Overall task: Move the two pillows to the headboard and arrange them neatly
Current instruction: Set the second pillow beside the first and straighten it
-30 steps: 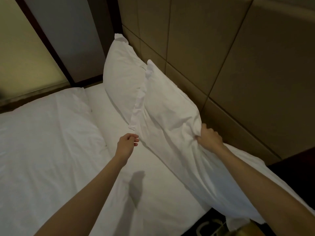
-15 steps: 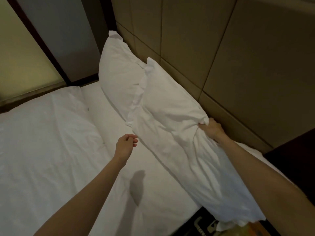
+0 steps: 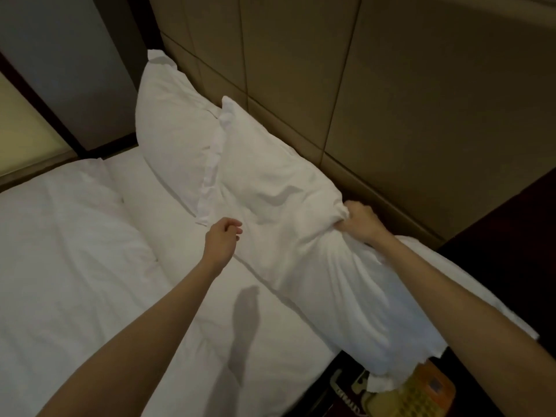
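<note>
The near pillow (image 3: pixel 294 236) lay lengthwise along the headboard (image 3: pixel 391 100) — bunched in the right hand (image 3: pixel 359 221); left hand (image 3: pixel 222 239) fingers loosely curled, empty.

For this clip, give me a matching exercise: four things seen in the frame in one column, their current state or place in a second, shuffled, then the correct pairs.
Column A
1. right hand
2. left hand
3. far pillow
4. near pillow

Column B
a. leaning upright against the headboard, touched by no hand
b. loosely curled above the sheet, holding nothing
c. bunched along its upper edge, its near end hanging past the mattress side
d. clenched on pillow fabric beside the headboard

Pairs: 1-d, 2-b, 3-a, 4-c
</note>
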A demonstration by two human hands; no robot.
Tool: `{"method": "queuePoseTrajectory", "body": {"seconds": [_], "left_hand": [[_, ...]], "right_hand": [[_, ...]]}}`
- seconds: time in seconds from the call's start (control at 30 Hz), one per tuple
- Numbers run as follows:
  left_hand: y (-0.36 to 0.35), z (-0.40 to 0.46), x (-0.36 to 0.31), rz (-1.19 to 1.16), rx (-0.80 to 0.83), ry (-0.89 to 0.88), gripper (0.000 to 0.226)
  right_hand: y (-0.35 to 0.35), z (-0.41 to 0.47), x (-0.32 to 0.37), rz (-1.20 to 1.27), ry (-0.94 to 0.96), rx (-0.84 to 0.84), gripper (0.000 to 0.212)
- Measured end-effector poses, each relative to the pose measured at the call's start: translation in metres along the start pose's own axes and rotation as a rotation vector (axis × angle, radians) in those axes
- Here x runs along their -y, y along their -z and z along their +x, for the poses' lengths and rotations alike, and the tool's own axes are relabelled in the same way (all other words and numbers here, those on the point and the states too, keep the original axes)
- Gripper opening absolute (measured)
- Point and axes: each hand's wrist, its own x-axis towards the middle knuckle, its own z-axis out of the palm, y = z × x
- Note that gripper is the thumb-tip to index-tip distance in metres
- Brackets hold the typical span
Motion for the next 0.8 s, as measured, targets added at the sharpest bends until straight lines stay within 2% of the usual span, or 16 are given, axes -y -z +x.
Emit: {"method": "queuePoseTrajectory", "body": {"seconds": [0.1,0.17,0.23,0.3,0.4,0.53,0.63,0.8], "left_hand": [[-0.005,0.001,-0.006,-0.030,-0.041,-0.008,0.027],[-0.007,0.002,-0.006,-0.023,-0.048,-0.010,0.028],[-0.009,0.002,-0.004,-0.014,-0.043,-0.005,0.029],[-0.014,0.000,0.001,-0.001,-0.035,0.008,0.029],[-0.018,0.003,0.005,0.052,0.001,0.015,0.027],[-0.024,0.023,-0.009,0.196,0.020,-0.040,0.028],[-0.031,0.046,-0.042,0.399,0.028,-0.283,0.028],[-0.053,0.085,-0.107,1.067,0.142,-0.965,0.046]], "right_hand": [[0.021,0.010,0.010,0.336,0.003,-0.094,0.034],[0.017,0.012,0.003,0.405,-0.029,-0.075,0.028],[-0.001,0.008,-0.012,0.344,-0.106,0.011,0.035],[-0.017,0.000,-0.033,0.170,-0.187,0.078,0.044],[-0.012,-0.007,-0.049,0.079,-0.167,-0.034,0.047],[0.009,-0.016,-0.039,0.192,0.027,-0.212,0.027],[0.016,-0.029,-0.028,0.352,0.141,-0.263,0.016],[0.024,-0.044,-0.027,0.358,0.273,-0.191,0.027]]}}
